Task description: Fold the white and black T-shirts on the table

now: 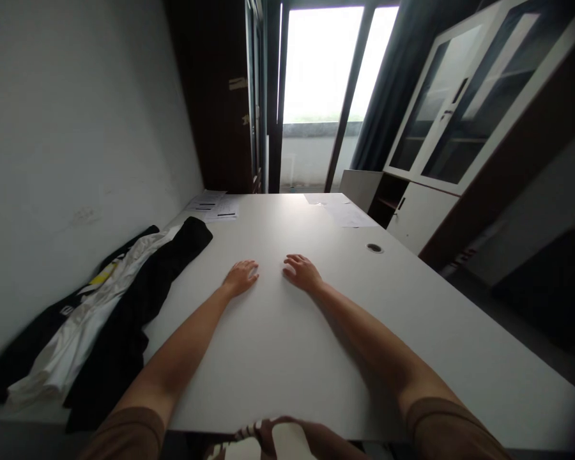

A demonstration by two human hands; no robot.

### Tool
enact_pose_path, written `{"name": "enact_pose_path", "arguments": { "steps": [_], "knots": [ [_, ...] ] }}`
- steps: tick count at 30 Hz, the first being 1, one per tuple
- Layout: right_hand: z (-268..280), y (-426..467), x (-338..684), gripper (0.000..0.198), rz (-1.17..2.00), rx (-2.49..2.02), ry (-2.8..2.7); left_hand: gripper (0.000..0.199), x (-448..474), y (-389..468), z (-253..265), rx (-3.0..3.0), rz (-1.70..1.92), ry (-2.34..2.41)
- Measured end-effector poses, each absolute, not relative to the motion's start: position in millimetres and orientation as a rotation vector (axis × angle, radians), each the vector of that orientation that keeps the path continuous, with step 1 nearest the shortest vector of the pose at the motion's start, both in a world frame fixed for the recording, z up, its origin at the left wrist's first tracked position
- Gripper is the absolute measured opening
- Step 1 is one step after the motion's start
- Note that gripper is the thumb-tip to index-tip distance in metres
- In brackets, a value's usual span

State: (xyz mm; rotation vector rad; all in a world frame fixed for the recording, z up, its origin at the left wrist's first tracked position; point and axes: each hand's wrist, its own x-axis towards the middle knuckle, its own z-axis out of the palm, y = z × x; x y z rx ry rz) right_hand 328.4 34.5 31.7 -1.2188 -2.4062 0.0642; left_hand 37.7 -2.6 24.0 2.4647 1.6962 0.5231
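Note:
Both hands rest on a white table (268, 358). My left hand (241, 277) lies left of the middle, fingers loosely apart and nothing in them. Across a small gap, my right hand (303, 272) rests palm down, its fingers also a little apart and holding nothing. Nearest to my left arm is a pile of clothes along the wall: a black garment (138, 306) in front, a white garment (81, 338) behind it, and another dark garment with a yellow patch (104, 273) against the wall.
Printed papers (223, 208) lie at the far left of the table, and more sheets (347, 214) at the far right. A round cable hole (374, 248) sits near the right edge. Beyond stand a white cabinet (429, 211) with one lower door open, a dark wardrobe (215, 96) and a bright window (323, 64).

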Motion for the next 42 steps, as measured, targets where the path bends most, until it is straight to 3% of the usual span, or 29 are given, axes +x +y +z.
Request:
{"name": "enact_pose_path", "arguments": {
  "steps": [4, 11, 17, 25, 33, 42],
  "knots": [
    [27, 19, 330, 0.055, 0.130, -1.136, -2.478, 0.065, 43, -14, 22, 2.498, 0.691, 1.714],
    [37, 3, 324, 0.080, 0.256, -1.177, -2.668, 0.080, 49, -25, 22, 2.552, 0.256, 1.558],
    [44, -22, 309, 0.090, 0.330, -1.108, -2.822, 0.086, 37, -44, 21, 2.562, 0.164, 1.544],
    [45, -32, 306, 0.092, 0.319, -1.099, -2.840, 0.085, 41, -55, 22, 2.570, 0.139, 1.539],
    [42, -27, 306, 0.084, 0.328, -1.094, -2.826, 0.067, 37, -63, 20, 2.551, 0.261, 1.585],
    [43, -29, 307, 0.086, 0.346, -1.061, -2.836, 0.066, 39, -66, 26, 2.566, 0.254, 1.584]
  ]
}}
